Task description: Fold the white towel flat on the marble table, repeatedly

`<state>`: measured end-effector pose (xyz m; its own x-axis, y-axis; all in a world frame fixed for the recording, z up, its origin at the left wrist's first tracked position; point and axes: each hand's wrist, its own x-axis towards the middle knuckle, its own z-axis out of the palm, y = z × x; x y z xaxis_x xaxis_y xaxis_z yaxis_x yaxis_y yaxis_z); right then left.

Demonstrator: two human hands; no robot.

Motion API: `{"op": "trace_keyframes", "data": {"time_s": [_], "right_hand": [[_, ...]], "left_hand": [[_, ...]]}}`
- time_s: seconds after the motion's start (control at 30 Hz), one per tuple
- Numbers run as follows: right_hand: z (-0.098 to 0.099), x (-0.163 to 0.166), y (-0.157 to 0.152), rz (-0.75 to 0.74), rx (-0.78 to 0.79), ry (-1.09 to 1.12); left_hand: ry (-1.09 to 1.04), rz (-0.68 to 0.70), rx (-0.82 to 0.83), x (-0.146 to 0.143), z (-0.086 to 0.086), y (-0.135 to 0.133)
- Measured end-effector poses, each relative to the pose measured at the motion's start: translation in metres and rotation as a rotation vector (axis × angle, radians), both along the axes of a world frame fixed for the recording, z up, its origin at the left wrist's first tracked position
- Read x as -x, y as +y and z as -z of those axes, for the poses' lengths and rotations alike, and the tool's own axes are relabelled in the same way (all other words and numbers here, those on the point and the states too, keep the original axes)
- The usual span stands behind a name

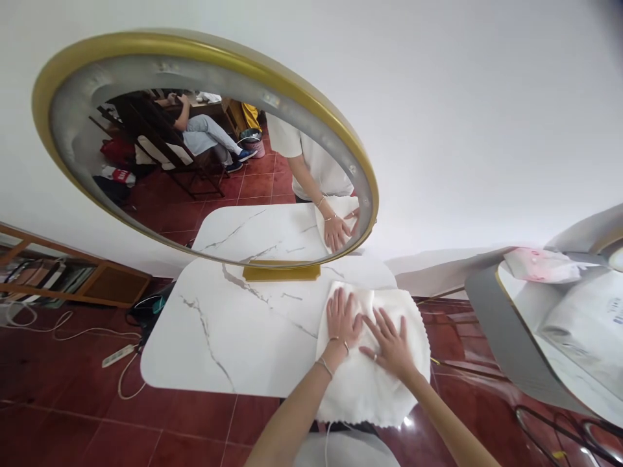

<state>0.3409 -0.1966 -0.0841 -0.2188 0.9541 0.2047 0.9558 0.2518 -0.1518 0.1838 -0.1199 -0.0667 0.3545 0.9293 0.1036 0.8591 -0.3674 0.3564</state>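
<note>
My forearms (pixel 299 405) extend over the cloth (pixel 360 395). My left hand (pixel 343 321) and right hand (pixel 393 347) lie open on it, fingers spread, gripping nothing. The cloth covers the table's (pixel 189 337) right end, overhanging the front edge.

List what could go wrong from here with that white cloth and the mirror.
The white cloth hangs past the table's front edge, so it might slide off if the left hand and right hand let go.

The bracelets on the left wrist sit close over the cloth and could snag it.

The mirror stands on a small gold base on the same table, so a hard push might make it wobble.
</note>
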Motion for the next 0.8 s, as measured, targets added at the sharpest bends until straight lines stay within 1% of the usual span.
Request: {"op": "trace_keyframes", "data": {"time_s": [0.13, 0.2, 0.27, 0.33, 0.4, 0.47, 0.53, 0.6, 0.67, 0.73, 0.8], "right_hand": [[-0.001, -0.002, 0.047, -0.013, 0.015, 0.017], [-0.001, 0.002, 0.060, -0.046, 0.021, 0.027], [-0.003, 0.004, 0.064, -0.077, 0.034, 0.056], [-0.007, 0.005, 0.062, -0.091, 0.040, 0.113], [-0.015, 0.004, 0.060, -0.082, 0.014, 0.193], [-0.030, 0.003, 0.062, -0.072, -0.039, 0.276], [-0.049, 0.003, 0.071, -0.088, -0.095, 0.345], [-0.069, 0.008, 0.086, -0.144, -0.120, 0.373], [-0.085, 0.015, 0.103, -0.228, -0.105, 0.362], [-0.093, 0.024, 0.119, -0.326, -0.056, 0.334], [-0.094, 0.031, 0.131, -0.412, 0.006, 0.298]], "left_hand": [[0.062, -0.147, 0.099, 0.014, -0.022, 0.057], [0.091, -0.144, 0.128, 0.027, -0.035, 0.077], [0.098, -0.094, 0.131, 0.040, -0.049, 0.087], [0.089, -0.027, 0.116, 0.053, -0.063, 0.086], [0.076, 0.065, 0.107, 0.064, -0.075, 0.079], [0.083, 0.169, 0.125, 0.074, -0.085, 0.069], [0.107, 0.231, 0.155, 0.081, -0.092, 0.060], [0.125, 0.228, 0.172, 0.084, -0.097, 0.054], [0.122, 0.186, 0.167, 0.086, -0.099, 0.053], [0.115, 0.151, 0.157, 0.085, -0.101, 0.054], [0.107, 0.146, 0.148, 0.083, -0.103, 0.055]]}}
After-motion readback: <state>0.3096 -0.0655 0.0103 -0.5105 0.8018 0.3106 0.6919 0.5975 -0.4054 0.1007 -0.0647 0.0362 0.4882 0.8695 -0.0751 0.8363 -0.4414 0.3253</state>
